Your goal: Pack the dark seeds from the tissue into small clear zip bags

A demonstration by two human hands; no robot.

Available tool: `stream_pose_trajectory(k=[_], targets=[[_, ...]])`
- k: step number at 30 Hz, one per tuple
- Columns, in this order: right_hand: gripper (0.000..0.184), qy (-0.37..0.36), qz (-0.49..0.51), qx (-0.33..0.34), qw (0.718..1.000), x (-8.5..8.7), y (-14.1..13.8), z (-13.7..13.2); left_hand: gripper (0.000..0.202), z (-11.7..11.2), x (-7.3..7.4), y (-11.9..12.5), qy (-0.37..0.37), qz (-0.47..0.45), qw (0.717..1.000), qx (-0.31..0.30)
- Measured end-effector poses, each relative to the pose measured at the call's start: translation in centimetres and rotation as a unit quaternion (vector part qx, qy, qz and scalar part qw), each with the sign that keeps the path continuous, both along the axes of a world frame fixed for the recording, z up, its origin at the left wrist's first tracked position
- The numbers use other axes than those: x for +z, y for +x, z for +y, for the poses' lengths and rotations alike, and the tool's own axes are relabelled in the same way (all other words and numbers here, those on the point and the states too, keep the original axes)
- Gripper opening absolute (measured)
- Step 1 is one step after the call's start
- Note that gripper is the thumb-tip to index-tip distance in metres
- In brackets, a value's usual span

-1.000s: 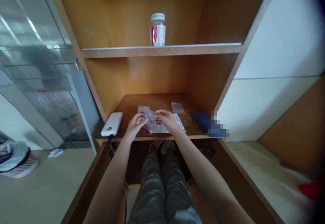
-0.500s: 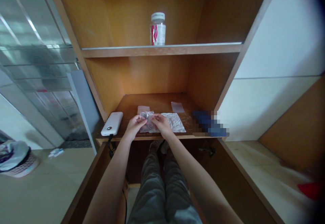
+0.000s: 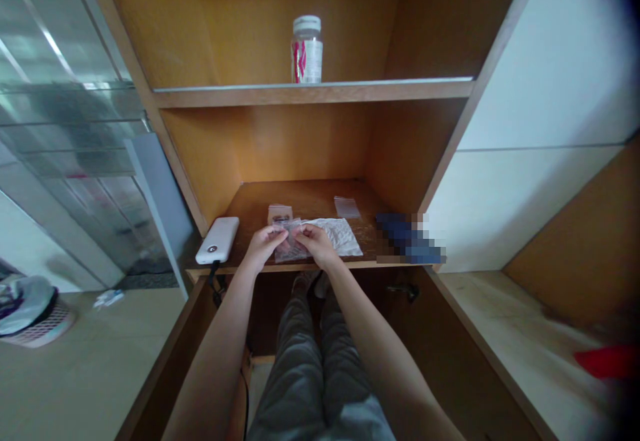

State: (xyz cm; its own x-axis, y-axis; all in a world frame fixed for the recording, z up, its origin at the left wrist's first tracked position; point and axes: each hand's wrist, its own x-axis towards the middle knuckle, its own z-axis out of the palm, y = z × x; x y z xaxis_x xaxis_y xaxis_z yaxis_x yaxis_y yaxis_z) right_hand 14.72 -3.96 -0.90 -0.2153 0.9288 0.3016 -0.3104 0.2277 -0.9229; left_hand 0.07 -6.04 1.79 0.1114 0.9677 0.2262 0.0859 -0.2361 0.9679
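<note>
Between my hands is a small clear plastic zip bag (image 3: 291, 250), pinched near its top edge. My left hand (image 3: 264, 244) grips its left side and my right hand (image 3: 314, 241) its right side, fingers closed. Just behind it lies another small zip bag (image 3: 280, 213) with something dark in it, too small to name. A crumpled white cloth or paper (image 3: 343, 237) lies flat to the right, partly behind my right hand. Farther back on the right is a flat clear zip bag (image 3: 347, 207).
A white power bank (image 3: 218, 241) with a black cable sits at the shelf's left front. Something dark blue (image 3: 407, 237), partly pixelated, lies at the right. A white-capped bottle (image 3: 307, 51) stands on the upper shelf. Open cabinet doors flank my legs; a waste basket (image 3: 37, 321) stands left.
The view has shifted slightly. The held bag is tilted a little differently, and the dark contents of the bag behind it now show. Both hands keep their pinch.
</note>
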Motion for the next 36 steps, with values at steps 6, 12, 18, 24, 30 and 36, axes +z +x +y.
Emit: stream_pose_trajectory(k=[6, 12, 18, 24, 30, 36], targets=[[0.023, -0.008, 0.0, 0.008, 1.0, 0.25, 0.11, -0.36, 0.03, -0.15, -0.01, 0.2, 0.013, -0.011, 1.0, -0.012], [0.027, 0.009, -0.031, -0.019, 0.999, 0.37, 0.28, -0.39, 0.027, -0.04, -0.03, 0.09, 0.025, 0.021, 0.999, -0.007], [0.023, 0.013, -0.032, -0.021, 0.999, 0.6, 0.3, -0.61, 0.029, -0.23, 0.19, 0.22, 0.021, -0.003, 1.0, -0.001], [0.027, -0.011, -0.02, -0.026, 0.999, 0.71, 0.18, -0.68, 0.03, -0.13, -0.05, 0.1, 0.02, -0.002, 1.0, 0.011], [0.027, -0.013, -0.004, -0.014, 1.0, 0.99, 0.23, -0.89, 0.031, -0.05, -0.18, 0.09, 0.003, -0.017, 1.0, 0.01], [0.027, -0.017, -0.002, -0.012, 1.0, 0.83, 0.32, -0.8, 0.03, -0.13, -0.03, 0.13, 0.003, -0.02, 1.0, 0.016]])
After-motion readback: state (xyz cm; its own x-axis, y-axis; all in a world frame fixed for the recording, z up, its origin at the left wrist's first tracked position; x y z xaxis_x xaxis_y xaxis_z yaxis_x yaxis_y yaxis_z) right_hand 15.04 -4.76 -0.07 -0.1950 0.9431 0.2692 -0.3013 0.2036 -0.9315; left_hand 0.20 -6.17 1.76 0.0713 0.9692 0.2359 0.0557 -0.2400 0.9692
